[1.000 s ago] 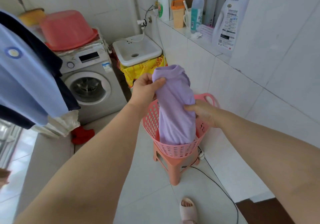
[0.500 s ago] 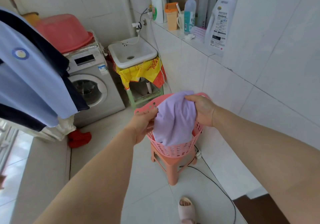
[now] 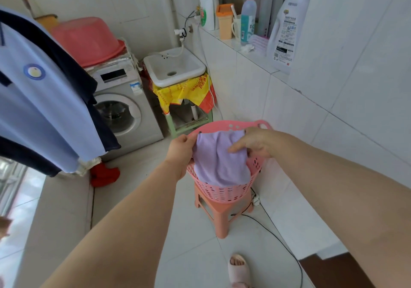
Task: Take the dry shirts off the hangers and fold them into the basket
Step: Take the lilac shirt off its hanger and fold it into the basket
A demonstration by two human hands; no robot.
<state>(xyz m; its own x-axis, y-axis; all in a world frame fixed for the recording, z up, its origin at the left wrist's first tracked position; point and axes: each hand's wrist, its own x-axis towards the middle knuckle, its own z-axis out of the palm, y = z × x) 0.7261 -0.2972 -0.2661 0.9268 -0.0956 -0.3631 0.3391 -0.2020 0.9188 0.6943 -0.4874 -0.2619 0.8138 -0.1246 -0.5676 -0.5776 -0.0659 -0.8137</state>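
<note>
Lowered since a second ago, the folded purple shirt [image 3: 219, 161] now sits mostly inside the basket [image 3: 224, 126] on the stool [image 3: 222, 212]. The left hand [image 3: 181, 152] pinches the shirt's edge at the basket's left rim. The right hand [image 3: 255, 142] lays its fingers over the shirt's top, and I cannot tell whether they grip; placing seems nearly done, so next let go and reach for the hanging blue shirt [image 3: 44, 101].

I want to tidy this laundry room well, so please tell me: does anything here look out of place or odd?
A red cloth lies crumpled on the floor beside the washing machine, not with the other laundry. A black cable trails loose across the floor tiles beside the stool under the basket.
</note>
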